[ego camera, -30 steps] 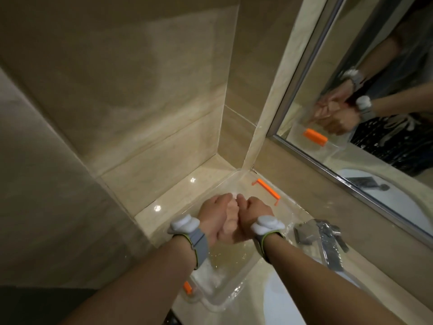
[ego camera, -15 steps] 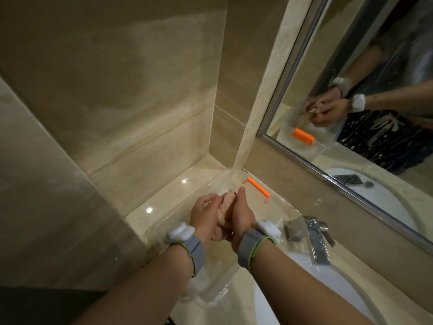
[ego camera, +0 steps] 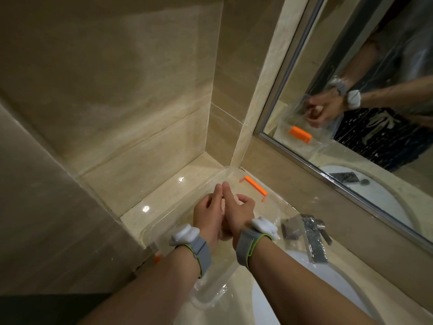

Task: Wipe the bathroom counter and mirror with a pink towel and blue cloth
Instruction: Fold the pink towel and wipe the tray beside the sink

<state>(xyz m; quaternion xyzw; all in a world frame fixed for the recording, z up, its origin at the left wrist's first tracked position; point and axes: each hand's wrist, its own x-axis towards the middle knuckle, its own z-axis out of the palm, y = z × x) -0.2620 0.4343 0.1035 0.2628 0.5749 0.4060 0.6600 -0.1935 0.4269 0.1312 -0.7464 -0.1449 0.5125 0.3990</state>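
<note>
Over a clear tub (ego camera: 212,301) on the desk (ego camera: 164,191), the left hand (ego camera: 207,216) presses mostly straight fingers against a small pink towel (ego camera: 223,203). The right hand (ego camera: 237,213) curls round it, left of the tap (ego camera: 314,240) and mirror (ego camera: 351,66).

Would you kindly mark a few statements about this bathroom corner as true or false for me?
1. The left hand and right hand are held together above the clear container. True.
2. The faucet stands to the left of the hands. False: it stands to their right.
3. The mirror shows the hands' reflection. True.
4. The clip on the container's far edge is blue. False: it is orange.
5. The left wrist wears a grey band. True.
</note>
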